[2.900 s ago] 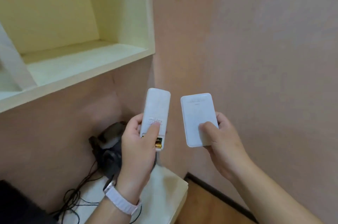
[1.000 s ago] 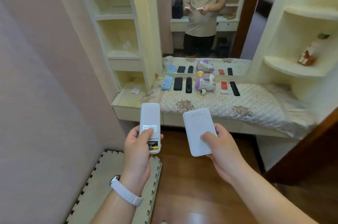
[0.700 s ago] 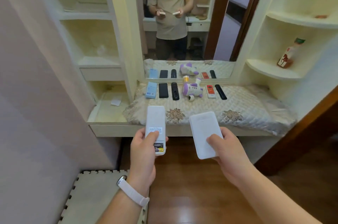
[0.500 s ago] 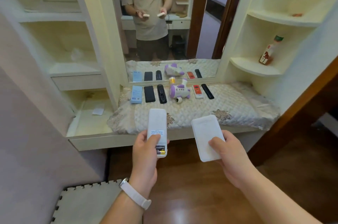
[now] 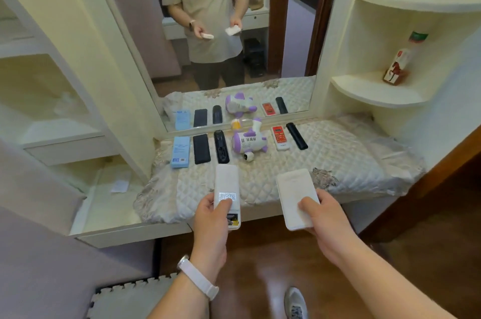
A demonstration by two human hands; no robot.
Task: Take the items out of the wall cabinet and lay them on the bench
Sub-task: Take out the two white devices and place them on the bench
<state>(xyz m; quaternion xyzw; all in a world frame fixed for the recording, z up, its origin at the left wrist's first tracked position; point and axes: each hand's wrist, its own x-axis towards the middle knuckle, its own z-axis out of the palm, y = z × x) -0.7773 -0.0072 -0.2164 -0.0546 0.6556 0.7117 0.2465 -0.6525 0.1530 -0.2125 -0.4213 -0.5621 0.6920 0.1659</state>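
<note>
From the head camera, the left hand [image 5: 210, 217] is gripping a long white remote [image 5: 226, 193] by its lower end, thumb pressing on a printed label, with the battery bay lying open and showing a battery. The remote is smooth hard plastic with rounded corners, and it is reaching out over the front of the bench [image 5: 338, 160]. The right hand [image 5: 322, 217] is pinching a flat white slab [image 5: 296, 199], a rounded rectangle with a matte face, thumb on top near its lower edge; it is hanging over the bench's front lip, well apart from the remote.

The bench is wearing a quilted cover [image 5: 351, 146] with diamond stitching and brownish floral patches, its edge drooping in soft folds. Along the back, beside the mirror [image 5: 234, 32], a row is lying: a pale blue box [image 5: 180, 152], a flat black slab [image 5: 201, 148], a black remote [image 5: 221, 146], a purple and white toy [image 5: 248, 142], a red-faced remote [image 5: 279, 137] and a second black remote [image 5: 296, 135]. The near half of the cover is lying bare, wide open on the right.

A white watch strap [image 5: 199, 277] is circling the left wrist. Glossy wood floor [image 5: 260, 253] is spreading below, with a foam mat [image 5: 125, 300] at the left and a shoe [image 5: 295, 303] showing. A bottle [image 5: 397, 64] is standing on the curved corner shelf [image 5: 377, 94].
</note>
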